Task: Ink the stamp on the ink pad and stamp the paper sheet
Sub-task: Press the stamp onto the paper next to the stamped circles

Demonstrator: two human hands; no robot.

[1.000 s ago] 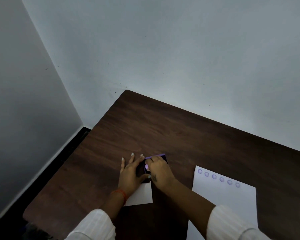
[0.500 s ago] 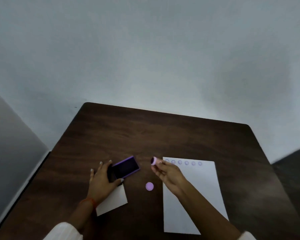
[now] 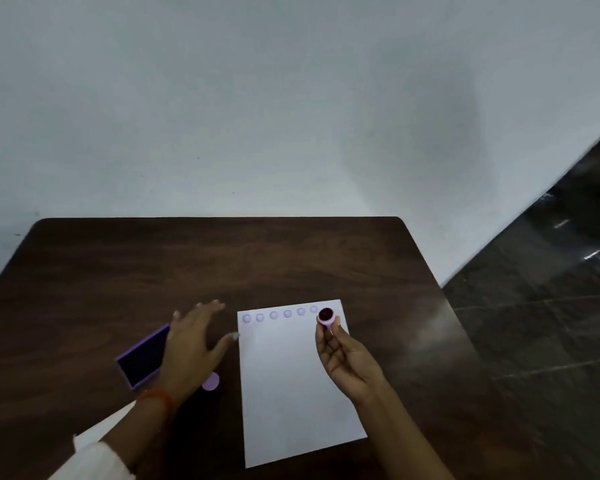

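Stamp (image 3: 325, 315): pinched in right hand (image 3: 347, 355) fingertips, inked face up, at paper sheet (image 3: 291, 382)'s far right corner, past six prints.
Left hand (image 3: 191, 344): fingers spread, empty, off the ink pad (image 3: 142, 358) it steadied earlier.
Contact: stamp probably above paper.

We see a dark brown wooden table (image 3: 222, 265) filling the lower frame, set against a plain pale wall (image 3: 257, 98). At lower left a small white card (image 3: 94, 433) lies on it. Dark glossy floor tiles (image 3: 551, 323) occupy the right.
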